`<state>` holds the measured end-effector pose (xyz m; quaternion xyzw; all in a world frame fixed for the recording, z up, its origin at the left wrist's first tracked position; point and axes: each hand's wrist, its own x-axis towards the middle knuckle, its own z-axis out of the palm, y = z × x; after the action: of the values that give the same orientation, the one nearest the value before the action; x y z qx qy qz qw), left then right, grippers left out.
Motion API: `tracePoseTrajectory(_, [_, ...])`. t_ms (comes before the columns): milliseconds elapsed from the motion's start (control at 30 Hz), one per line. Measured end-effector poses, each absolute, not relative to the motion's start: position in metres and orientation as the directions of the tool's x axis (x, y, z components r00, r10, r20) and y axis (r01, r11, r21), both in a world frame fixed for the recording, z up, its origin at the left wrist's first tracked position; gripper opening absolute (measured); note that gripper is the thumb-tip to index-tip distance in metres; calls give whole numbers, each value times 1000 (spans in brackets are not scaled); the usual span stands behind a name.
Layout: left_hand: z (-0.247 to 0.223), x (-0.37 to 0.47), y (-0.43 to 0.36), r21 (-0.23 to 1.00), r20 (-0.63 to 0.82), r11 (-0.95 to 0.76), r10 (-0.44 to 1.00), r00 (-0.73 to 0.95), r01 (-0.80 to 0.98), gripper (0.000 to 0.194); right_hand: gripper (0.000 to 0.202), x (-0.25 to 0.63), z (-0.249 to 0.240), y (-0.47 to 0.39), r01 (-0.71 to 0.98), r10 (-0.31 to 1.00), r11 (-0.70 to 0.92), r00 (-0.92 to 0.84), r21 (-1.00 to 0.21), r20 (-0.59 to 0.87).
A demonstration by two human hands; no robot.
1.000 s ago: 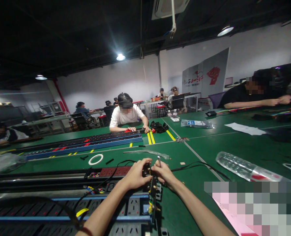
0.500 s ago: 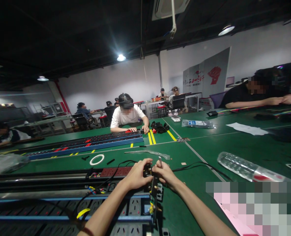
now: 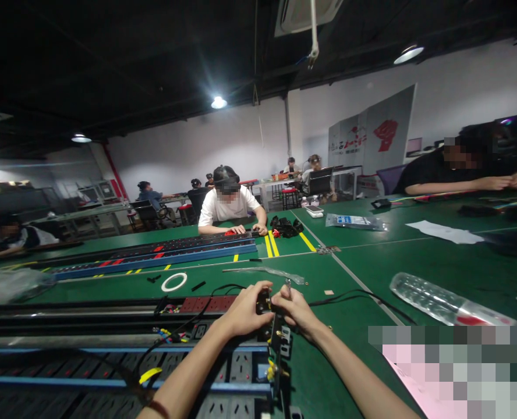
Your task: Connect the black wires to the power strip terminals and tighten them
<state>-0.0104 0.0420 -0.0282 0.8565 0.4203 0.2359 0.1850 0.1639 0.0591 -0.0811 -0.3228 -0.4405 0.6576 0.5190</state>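
Note:
Side by side, both hands are at the near ends of the long power strips. My left hand (image 3: 246, 309) curls with thumb and fingers round the black end (image 3: 264, 301) of the strip with dark red sockets (image 3: 210, 303). My right hand (image 3: 297, 308) is closed just right of that end, and a small silver metal piece (image 3: 289, 283) sticks up from its fingers; its lower part is hidden. Below the hands, a blue-edged power strip (image 3: 236, 368) with black sockets shows yellow-green wires and brass screws at its end plate (image 3: 278, 372).
On the green table (image 3: 354, 262) lie a white tape ring (image 3: 174, 282), a clear plastic bottle (image 3: 433, 299), a black cable (image 3: 350, 294) and a bagged item (image 3: 357, 222). Across the table a person in white (image 3: 230, 206) works on other strips (image 3: 162, 256). Another person (image 3: 454, 169) sits right.
The whole view has shifted slightly, with the background moving a little right. Both hands keep nearly the same place and grip at the strip's end.

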Motion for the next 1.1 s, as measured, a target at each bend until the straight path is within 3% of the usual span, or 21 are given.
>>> tracePoseTrajectory(167, [-27, -10, 41, 513, 255, -582, 805, 535, 631, 68, 58, 162, -83, 62, -398, 974, -106, -226, -911, -14])
tracePoseTrajectory(333, [-27, -11, 42, 519, 261, -588, 800, 540, 620, 68, 53, 165, -78, 58, -432, 961, -87, -273, -898, 39])
tracePoseTrajectory(533, [-28, -11, 42, 514, 267, -590, 800, 538, 622, 67, 55, 161, -82, 61, -367, 975, -90, -223, -926, -6])
tracePoseTrajectory(1100, [-30, -9, 43, 512, 325, -616, 784, 528, 599, 64, 53, 164, -80, 59, -412, 965, -82, -262, -908, 31])
